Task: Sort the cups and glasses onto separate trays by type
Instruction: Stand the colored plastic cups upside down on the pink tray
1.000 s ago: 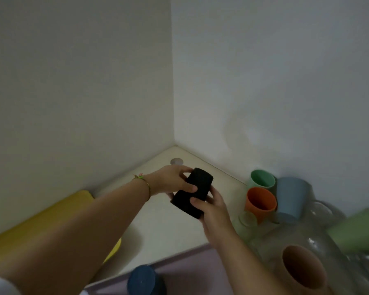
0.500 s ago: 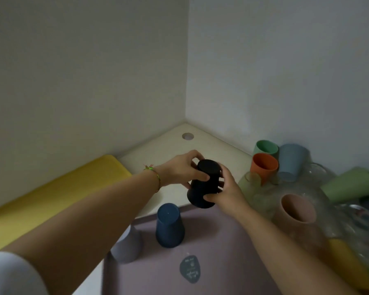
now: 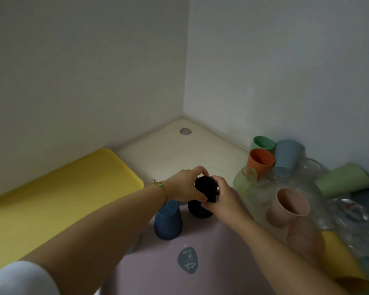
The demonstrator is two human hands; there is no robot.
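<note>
A black cup [image 3: 205,188] stands upside down near the far edge of the mauve tray [image 3: 211,258]. My left hand [image 3: 184,186] grips its upper part from the left, and my right hand [image 3: 223,199] holds it from the right. A dark blue cup [image 3: 168,220] stands upside down on the same tray, just left of the black one. The yellow tray [image 3: 58,194] lies at the left, bare. At the right is a heap of plastic cups: orange [image 3: 260,161], mint green [image 3: 262,142], light blue [image 3: 287,156], pink [image 3: 288,206], mixed with clear glasses [image 3: 307,188].
Walls meet in a corner behind the cream table [image 3: 179,154], which has a round cable hole [image 3: 185,131]. A light green cup [image 3: 345,179] and a yellow cup [image 3: 341,265] lie on their sides at the right. A grey label [image 3: 188,260] sits on the mauve tray.
Both hands brought the black cup down and toward me, from above the table to the mauve tray, turning it upside down. The view tilted down, showing more of both trays.
</note>
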